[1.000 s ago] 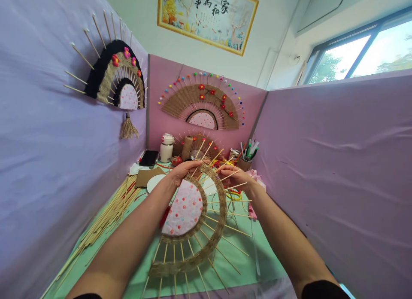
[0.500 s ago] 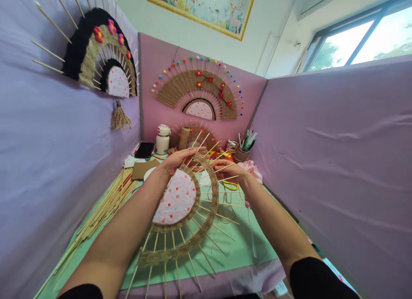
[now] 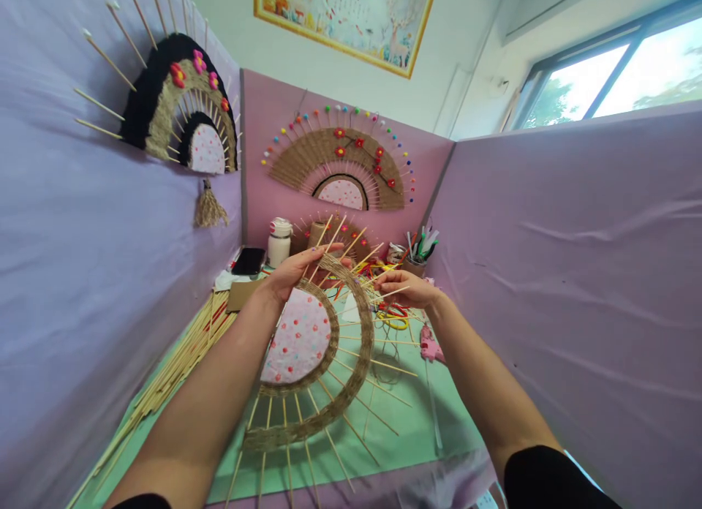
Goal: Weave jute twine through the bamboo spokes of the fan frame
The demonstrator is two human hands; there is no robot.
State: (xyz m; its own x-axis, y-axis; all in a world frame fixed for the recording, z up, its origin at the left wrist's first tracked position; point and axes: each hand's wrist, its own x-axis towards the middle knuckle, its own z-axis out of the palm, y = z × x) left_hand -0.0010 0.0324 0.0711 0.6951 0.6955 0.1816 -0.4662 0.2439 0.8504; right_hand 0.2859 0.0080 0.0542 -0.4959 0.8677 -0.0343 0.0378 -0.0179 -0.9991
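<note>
A half-round fan (image 3: 365, 341) of thin bamboo sticks woven with brown twine is tilted in front of me, its centre covered in pink flowered cloth (image 3: 301, 337). My left hand (image 3: 310, 266) is closed around the fan's upper end, with thumb and fingers on either side of the sticks. Just right of the woven band, my right hand (image 3: 404, 286) is pinched near the stick tips. Loose twine (image 3: 387, 366) trails below it in thin loops; the grip on the strand itself is too fine to see clearly.
Bamboo sticks (image 3: 170, 370) lie along the table's left side. Behind stand a white bottle (image 3: 279, 242), a phone (image 3: 248, 260) and a pot of tools (image 3: 417, 260). A pink glue gun (image 3: 431, 346) and yellow-handled scissors (image 3: 395, 320) lie right. Finished fans hang on the partitions.
My right hand has moved a little to the right, away from the woven band. The left hand still holds the fan, and the view has tipped slightly upward.
</note>
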